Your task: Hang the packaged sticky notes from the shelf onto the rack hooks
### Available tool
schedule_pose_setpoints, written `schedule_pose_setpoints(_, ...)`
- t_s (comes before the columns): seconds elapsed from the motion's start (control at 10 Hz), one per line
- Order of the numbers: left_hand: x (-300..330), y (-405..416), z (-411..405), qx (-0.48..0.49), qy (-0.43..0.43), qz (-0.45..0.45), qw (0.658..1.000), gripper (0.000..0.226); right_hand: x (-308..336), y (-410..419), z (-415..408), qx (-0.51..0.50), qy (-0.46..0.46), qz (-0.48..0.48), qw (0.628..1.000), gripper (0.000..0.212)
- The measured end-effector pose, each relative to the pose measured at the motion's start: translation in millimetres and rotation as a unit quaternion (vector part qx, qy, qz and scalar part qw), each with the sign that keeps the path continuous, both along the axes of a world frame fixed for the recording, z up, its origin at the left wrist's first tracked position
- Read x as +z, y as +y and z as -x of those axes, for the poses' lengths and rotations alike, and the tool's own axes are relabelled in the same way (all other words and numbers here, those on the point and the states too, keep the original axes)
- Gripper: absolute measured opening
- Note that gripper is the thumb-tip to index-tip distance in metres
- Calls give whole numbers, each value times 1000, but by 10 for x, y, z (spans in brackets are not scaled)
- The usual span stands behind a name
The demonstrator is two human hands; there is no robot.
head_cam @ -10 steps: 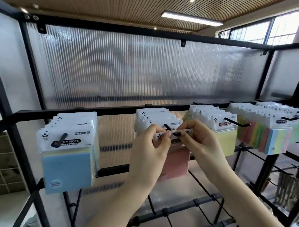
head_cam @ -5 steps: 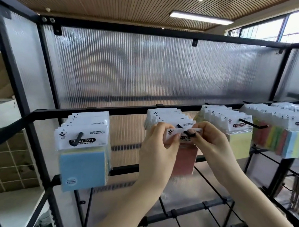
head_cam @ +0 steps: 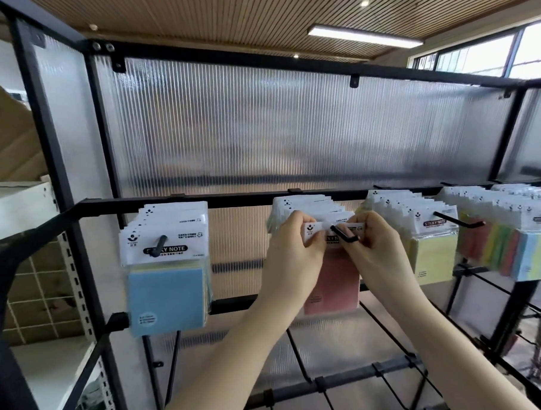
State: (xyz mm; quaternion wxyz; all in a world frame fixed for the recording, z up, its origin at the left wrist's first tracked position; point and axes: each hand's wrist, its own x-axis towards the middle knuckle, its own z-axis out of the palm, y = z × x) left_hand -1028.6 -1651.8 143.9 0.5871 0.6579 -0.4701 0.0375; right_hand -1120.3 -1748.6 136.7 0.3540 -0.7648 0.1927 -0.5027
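Observation:
A pack of pink sticky notes [head_cam: 334, 282] hangs at the front of a black hook [head_cam: 345, 236] on the rack's crossbar [head_cam: 238, 200]. My left hand [head_cam: 291, 250] pinches the left end of its white header card. My right hand [head_cam: 373, 243] pinches the right end. The hook's upturned tip pokes out through the header between my thumbs. Several more packs hang behind it on the same hook.
Blue packs [head_cam: 168, 296] hang on the hook to the left, yellow packs [head_cam: 431, 256] and multicolour packs [head_cam: 519, 253] on hooks to the right. A ribbed translucent panel [head_cam: 290, 126] backs the black rack. Empty wire hooks [head_cam: 391, 376] jut out on a lower bar. A white shelf [head_cam: 18, 203] stands at left.
The view has shifted, so the rack and my hands sit further right in the frame. Both hands keep their pinch on the pink pack's header, which sits further onto the hook.

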Motion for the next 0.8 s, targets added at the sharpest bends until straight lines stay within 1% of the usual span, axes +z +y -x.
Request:
schedule_pose_setpoints(0.1, 27, 6, -2, 13, -10, 7, 1000, 11, 34, 5, -20, -30, 18, 3, 999, 17)
schedule_pose_setpoints(0.3, -12, 0, 48, 59, -24, 35, 997, 15, 98, 13, 17, -51, 52, 1, 997, 12)
schedule_pose_setpoints(0.4, -54, 5, 85, 79, -12, 48, 996, 22, 100, 26, 44, -44, 52, -8, 998, 11)
schedule_pose_setpoints(0.5, -108, 23, 142, 117, -11, 47, 992, 36, 61, 53, 104, -32, 51, -12, 998, 11)
schedule_pose_setpoints(0.6, -161, 75, 247, 135, -18, 39, 990, 47, 8, 101, 201, -15, 54, -13, 998, 16)
schedule_pose_setpoints(0.7, -172, 176, 401, 162, -12, 39, 986, 53, -47, 127, 364, 8, 68, -12, 998, 20)
schedule_pose_setpoints(0.8, -166, 381, 702, 155, -9, 60, 986, 51, -73, 151, 611, 47, 57, -40, 996, 21)
